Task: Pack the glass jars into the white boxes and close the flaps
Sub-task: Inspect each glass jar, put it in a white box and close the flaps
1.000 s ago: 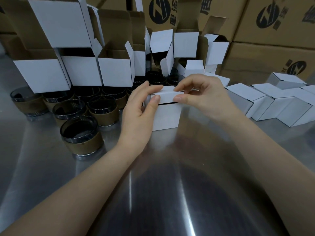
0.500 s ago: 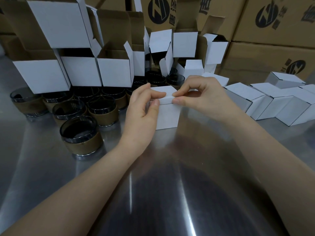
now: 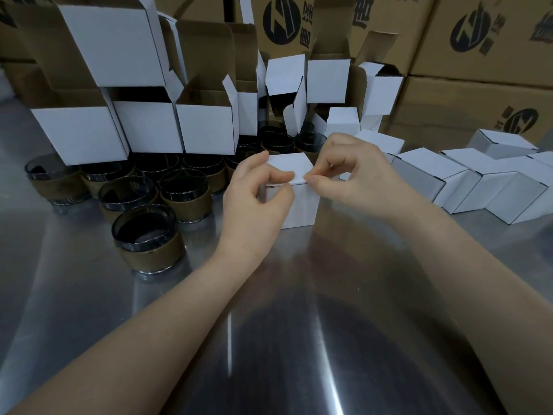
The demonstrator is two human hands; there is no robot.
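Counter (image 3: 269, 339): shiny steel, with both bare forearms reaching forward over it from the near edge.
Left hand (image 3: 254, 202): at the left front of the white box (image 3: 302, 208). Its fingers (image 3: 281, 175) are curled, and thumb and forefinger are narrowed onto the front edge of the top flap (image 3: 288, 166).
Right hand (image 3: 356, 175): at the box's right front corner. Thumb and forefinger are pinched narrow on the same flap edge, and the other fingers are curled above it.
White box: upright on the counter between the two hands. The top flap lies nearly flat over the opening, with a thin dark gap showing under its front edge on the left. What is inside cannot be seen.
Nearest glass jar (image 3: 146, 238): dark glass with a brown band round the lower half. It stands alone on the counter, left of the left wrist.
Other glass jars (image 3: 182, 187): a tight cluster just behind it, running left and back under the open boxes.
Closed boxes (image 3: 419, 172): a row of white boxes on the counter to the right of the right hand, side by side.
Open boxes (image 3: 149, 127): white, with brown insides and raised flaps, stacked above and behind the jars.
Cartons (image 3: 466, 94): large, brown, printed with black logos, piled along the back.
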